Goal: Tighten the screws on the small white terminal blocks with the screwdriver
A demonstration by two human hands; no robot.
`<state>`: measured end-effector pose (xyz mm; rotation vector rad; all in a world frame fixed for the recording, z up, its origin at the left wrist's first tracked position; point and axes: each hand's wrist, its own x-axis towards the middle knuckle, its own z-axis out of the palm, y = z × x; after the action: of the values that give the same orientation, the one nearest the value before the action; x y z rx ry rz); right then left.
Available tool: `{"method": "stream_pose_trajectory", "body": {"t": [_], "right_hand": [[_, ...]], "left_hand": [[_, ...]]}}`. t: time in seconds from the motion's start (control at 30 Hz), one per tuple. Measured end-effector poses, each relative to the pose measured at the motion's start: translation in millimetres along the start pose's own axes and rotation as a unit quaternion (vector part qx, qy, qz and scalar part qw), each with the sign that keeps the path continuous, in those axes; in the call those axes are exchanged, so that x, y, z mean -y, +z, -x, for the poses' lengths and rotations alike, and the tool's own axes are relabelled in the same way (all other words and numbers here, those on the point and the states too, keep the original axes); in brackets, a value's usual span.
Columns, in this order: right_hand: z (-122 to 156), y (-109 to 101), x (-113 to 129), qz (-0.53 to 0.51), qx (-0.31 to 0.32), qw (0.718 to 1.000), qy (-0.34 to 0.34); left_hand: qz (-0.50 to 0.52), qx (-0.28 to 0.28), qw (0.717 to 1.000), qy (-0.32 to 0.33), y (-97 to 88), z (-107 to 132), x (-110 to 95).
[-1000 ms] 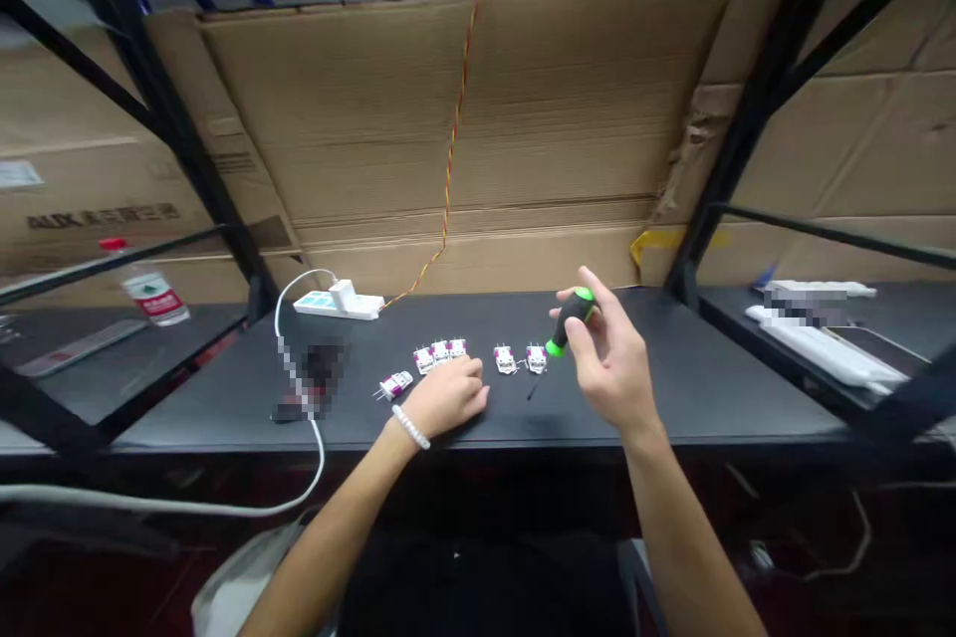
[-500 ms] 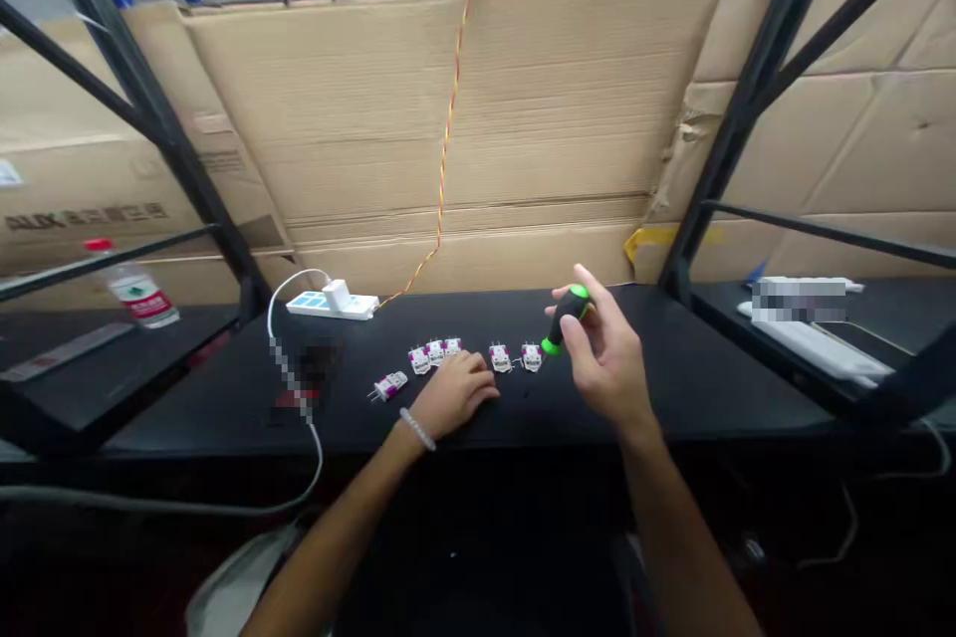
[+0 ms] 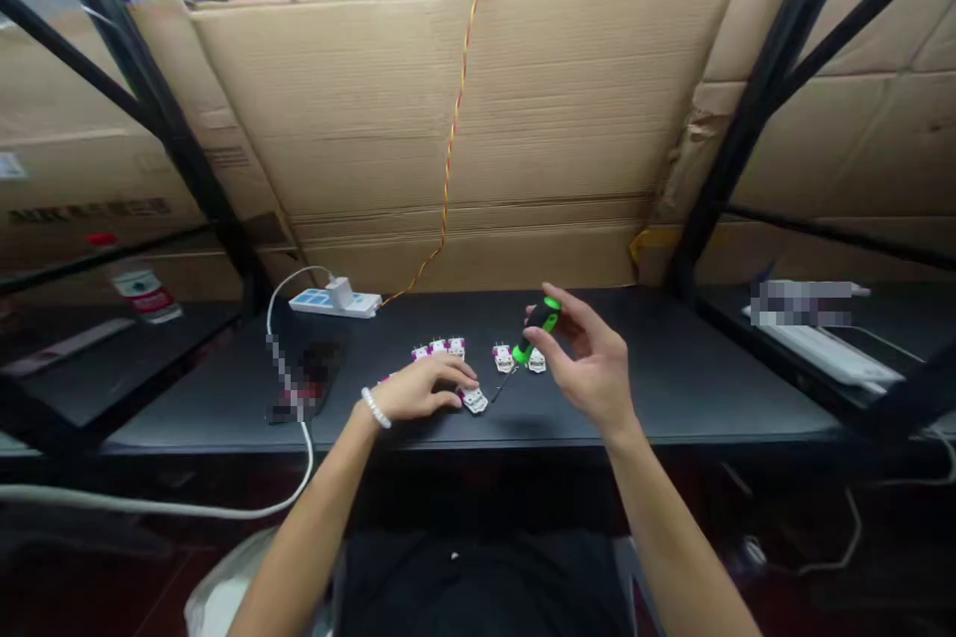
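My right hand (image 3: 587, 358) holds a screwdriver (image 3: 532, 331) with a black and green handle, tip pointing down-left toward the black table (image 3: 672, 388). My left hand (image 3: 422, 386) lies on the table with a bead bracelet on the wrist, fingers pressed on a small white and magenta part (image 3: 474, 401) at their tips. More such parts sit behind: a cluster (image 3: 438, 349) and two others (image 3: 504, 356) beside the screwdriver shaft.
A white power strip (image 3: 329, 302) with a plugged charger and white cable lies back left. A twisted red-yellow wire (image 3: 452, 139) hangs down the cardboard backing. A bottle (image 3: 141, 291) stands at far left, white items (image 3: 818, 338) on the right shelf.
My left hand has pulled one small part toward the table's front edge. My right hand with the screwdriver has shifted left, closer to that part.
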<state>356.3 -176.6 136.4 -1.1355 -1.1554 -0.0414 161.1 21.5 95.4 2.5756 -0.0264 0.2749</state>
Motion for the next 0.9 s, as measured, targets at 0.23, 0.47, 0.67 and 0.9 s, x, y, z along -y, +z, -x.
{"method": "stream_pose_trajectory", "body": {"t": [0.23,0.47,0.67,0.9], "right_hand": [[7.5,15.4,-7.4,0.017,0.035,0.999,0.001],[10.4,21.7,-9.0,0.017,0.04,0.999,-0.001],[12.3,23.2,-10.9,0.033,0.051,0.998,-0.004],[21.7,30.1,0.2,0.018,0.14,0.989,-0.033]], "left_hand": [[0.045,-0.024,0.999,0.005,9.1,-8.0,5.4],[0.073,-0.023,0.997,0.008,11.6,-9.4,5.7],[0.077,-0.024,0.997,0.01,12.4,-10.6,5.7],[0.075,-0.026,0.997,-0.005,16.8,-12.2,4.3]]}}
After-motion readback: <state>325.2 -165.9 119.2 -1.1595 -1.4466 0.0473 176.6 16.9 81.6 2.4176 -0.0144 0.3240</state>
